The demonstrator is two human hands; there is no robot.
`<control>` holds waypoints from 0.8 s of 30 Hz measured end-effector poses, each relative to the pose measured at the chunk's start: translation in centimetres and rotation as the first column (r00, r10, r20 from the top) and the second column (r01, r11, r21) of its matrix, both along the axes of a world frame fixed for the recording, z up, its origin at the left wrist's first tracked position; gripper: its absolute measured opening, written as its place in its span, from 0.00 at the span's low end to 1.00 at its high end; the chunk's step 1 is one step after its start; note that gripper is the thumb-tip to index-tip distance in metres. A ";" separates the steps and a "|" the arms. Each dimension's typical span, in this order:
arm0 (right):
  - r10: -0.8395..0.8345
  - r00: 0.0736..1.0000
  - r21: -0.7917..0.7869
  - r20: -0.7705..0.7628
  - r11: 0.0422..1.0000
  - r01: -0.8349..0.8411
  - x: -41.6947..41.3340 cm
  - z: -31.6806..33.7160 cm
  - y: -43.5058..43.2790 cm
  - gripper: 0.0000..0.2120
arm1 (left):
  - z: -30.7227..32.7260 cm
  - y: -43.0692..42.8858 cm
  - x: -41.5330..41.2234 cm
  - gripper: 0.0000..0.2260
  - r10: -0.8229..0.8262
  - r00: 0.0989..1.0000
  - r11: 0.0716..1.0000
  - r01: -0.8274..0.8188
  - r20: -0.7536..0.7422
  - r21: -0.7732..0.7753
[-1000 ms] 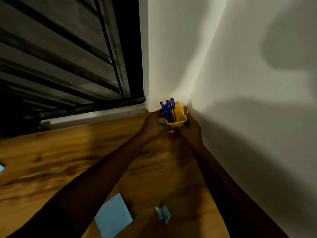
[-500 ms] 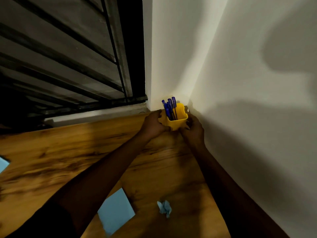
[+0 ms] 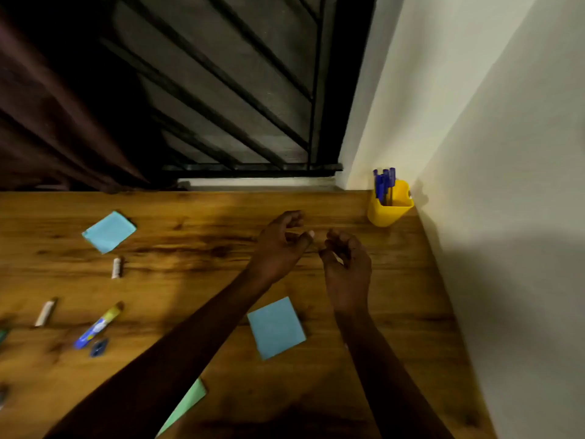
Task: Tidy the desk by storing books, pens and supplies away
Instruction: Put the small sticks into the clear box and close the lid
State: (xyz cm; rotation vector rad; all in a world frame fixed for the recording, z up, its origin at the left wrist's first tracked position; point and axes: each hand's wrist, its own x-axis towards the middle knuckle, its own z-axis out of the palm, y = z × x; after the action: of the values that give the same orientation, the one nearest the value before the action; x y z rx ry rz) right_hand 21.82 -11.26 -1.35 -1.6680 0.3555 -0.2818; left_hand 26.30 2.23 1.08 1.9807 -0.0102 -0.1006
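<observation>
Yellow plastic pen cup, right of frame: plain bright yellow.
Blue capped pens in it: deep blue.
Brown wooden desk top: warm orange-brown, dark streaky grain, knots.
Pale blue square note pad, upper left: plain.
Second pale blue square pad, centre: same shade.
Light green paper sheet, bottom edge: plain.
Slim blue-and-yellow tube, lower left: blue body, white patch, yellow end.
Small dark blue cap: just below tube.
Short off-white stick, longer off-white stick, left: pale.
Cream-white wall, right.
Black barred window grille, top.
Dark maroon curtain, upper left.

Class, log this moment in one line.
left hand empty | right hand empty | yellow cup in corner, holding pens | notes loose on desk
</observation>
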 end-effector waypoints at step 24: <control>0.480 0.875 -0.044 0.063 0.877 -0.479 -16.1 1.8 33.7 0.14 | -0.2 36.9 -28.0 0.15 0.575 0.818 0.804 -0.565 -0.003 -0.186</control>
State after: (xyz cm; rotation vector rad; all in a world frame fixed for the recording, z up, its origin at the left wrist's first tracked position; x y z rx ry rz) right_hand 5.75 22.41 0.40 -1.7082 -0.1256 0.0275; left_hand -1.70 39.11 0.91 1.7266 0.5280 0.3397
